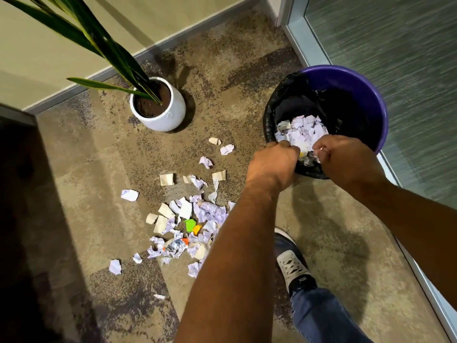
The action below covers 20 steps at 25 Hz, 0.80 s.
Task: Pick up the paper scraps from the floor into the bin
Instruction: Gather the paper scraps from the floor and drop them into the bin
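Observation:
A purple bin (pixel 358 82) lined with a black bag stands on the carpet at the right, with white paper scraps (pixel 301 131) lying inside it. Both my hands are over its near rim. My left hand (pixel 274 162) is curled into a fist, and a bit of yellow and white paper shows at its thumb side. My right hand (pixel 346 157) pinches small white scraps at its fingertips above the bag. A loose pile of torn white, beige, green and orange scraps (pixel 197 219) lies on the floor left of my forearm, with single pieces (pixel 227 149) scattered toward the bin.
A white pot with a green plant (pixel 160 112) stands by the wall, behind the pile. A glass partition with a metal frame (pixel 304 45) runs along the right, close to the bin. My shoe (pixel 291 263) is below the bin. Dark furniture (pixel 19 219) fills the left edge.

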Tool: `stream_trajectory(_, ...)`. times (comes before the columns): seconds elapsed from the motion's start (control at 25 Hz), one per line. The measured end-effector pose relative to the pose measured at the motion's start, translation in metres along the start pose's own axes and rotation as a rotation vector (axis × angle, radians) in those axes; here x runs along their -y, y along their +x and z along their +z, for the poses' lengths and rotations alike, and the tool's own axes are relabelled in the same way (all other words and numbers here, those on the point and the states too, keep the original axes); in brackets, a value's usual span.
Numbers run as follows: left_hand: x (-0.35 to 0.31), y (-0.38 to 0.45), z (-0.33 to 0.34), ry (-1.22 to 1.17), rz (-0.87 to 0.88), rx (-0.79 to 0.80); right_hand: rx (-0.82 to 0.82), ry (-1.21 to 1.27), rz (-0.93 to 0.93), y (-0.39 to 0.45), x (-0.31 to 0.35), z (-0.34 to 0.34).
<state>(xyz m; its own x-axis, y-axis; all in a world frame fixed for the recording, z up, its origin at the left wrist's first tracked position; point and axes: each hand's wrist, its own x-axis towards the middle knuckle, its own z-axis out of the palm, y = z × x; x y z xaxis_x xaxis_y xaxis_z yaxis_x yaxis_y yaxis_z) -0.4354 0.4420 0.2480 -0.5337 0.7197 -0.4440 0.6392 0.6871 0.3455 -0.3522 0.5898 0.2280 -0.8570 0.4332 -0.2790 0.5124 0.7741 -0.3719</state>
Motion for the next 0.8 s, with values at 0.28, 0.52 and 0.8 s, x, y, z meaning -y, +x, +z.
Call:
stream_trajectory(0.28, 0.073, -0.054, 0.044, 0.104, -0.165, 0.019, 0.154, 0.028, -0.116, 0.000, 0.053, 0.038)
stream_trajectory(0.52, 0.155, -0.100, 0.097, 0.032, -0.345, -0.077, 0.381, -0.094, -0.090, -0.002, 0.111, 0.105)
stream_trajectory(0.8, 0.224, -0.103, 0.176, -0.096, -0.467, -0.172, 0.432, -0.272, -0.187, 0.018, 0.125, 0.210)
